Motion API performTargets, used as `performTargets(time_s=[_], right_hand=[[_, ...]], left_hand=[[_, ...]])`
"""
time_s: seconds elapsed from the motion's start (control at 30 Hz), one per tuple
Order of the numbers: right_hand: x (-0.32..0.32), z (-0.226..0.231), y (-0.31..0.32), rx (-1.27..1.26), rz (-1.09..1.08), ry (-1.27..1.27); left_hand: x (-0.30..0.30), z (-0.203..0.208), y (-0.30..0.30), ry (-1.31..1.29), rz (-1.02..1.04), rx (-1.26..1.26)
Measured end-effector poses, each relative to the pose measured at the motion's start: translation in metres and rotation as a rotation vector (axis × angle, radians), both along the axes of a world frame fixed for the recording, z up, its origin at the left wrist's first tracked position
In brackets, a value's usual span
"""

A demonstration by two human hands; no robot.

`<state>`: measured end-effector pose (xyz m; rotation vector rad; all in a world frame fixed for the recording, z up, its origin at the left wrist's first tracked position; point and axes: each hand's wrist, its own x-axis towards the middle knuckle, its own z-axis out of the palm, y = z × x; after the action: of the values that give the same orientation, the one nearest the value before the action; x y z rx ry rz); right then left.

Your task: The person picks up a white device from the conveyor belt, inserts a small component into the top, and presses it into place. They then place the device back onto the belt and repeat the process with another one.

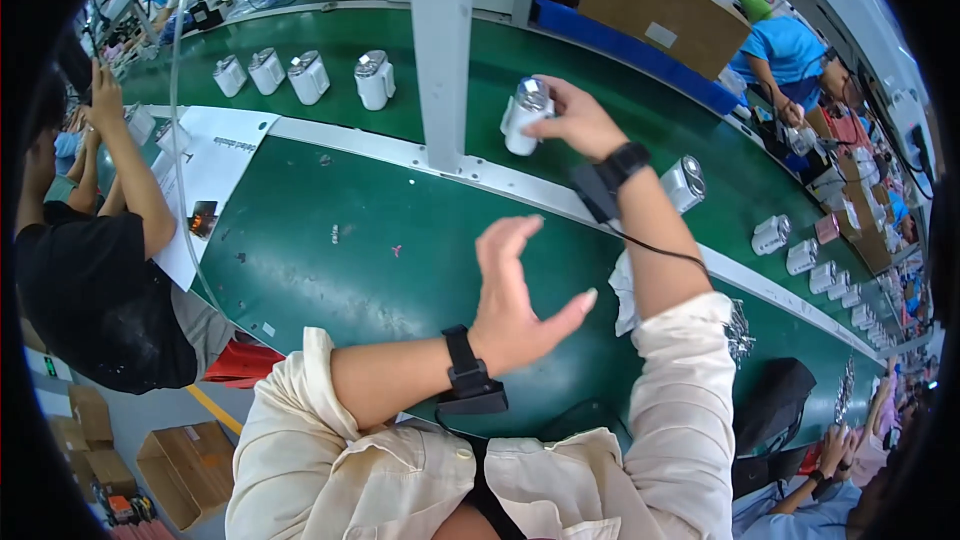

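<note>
My right hand (580, 118) is closed around a white rounded device (524, 118) with a shiny clear top, held upright at the green conveyor belt (440, 115). Whether its base touches the belt cannot be made out. My left hand (515, 295) hangs over the green worktable (330, 270), fingers curved and spread, thumb apart, with nothing in it. Another white device (684, 184) stands on the belt, partly behind my right forearm. Farther left on the belt are several like it, the nearest of them (374, 80) beside the upright post.
A pale metal post (445, 50) rises from the rail between table and belt. Small screws (738, 332) lie in a pile to the right, near a black bag (778, 400). A co-worker in black (100, 280) sits at left by a paper sheet (215, 160). Cardboard boxes (655, 15) stand behind.
</note>
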<state>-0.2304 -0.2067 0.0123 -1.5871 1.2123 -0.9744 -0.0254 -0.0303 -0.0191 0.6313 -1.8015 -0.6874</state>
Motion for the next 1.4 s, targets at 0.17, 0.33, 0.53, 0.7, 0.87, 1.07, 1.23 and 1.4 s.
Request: performTargets(time_s=[0.17,0.33,0.53,0.7,0.87,1.07,1.23,1.4], right_hand=[[-0.008,0.071,0.136,0.269,0.431,-0.091],[0.003,0.075,0.222,0.274,0.555,-0.095],[0.022,0.07,0.282,-0.339,-0.163,0.44],[0.059,0.048,0.293,-0.522,-0.457,0.348],[0.055,0.034,0.289,-0.601,-0.482,0.398],[0.053,0.036,0.288,-0.092,-0.567,-0.175],[0.053,0.021,0.28,-0.461,-0.556,0.192],[0.061,0.008,0.281,-0.557,-0.61,0.174]], left_hand=[[-0.003,-0.002,-0.003,0.223,-0.199,0.261],[-0.004,0.009,0.0,0.349,-0.876,0.526],[0.001,0.009,0.006,-0.068,-0.447,0.49],[0.0,0.012,0.006,-0.182,-0.178,-0.051],[-0.002,0.007,0.002,-0.126,-0.117,-0.252],[-0.003,0.0,0.002,-0.103,-0.161,-0.294],[-0.002,0.003,0.005,-0.129,-0.148,-0.276],[-0.002,-0.001,0.007,-0.126,-0.152,-0.234]])
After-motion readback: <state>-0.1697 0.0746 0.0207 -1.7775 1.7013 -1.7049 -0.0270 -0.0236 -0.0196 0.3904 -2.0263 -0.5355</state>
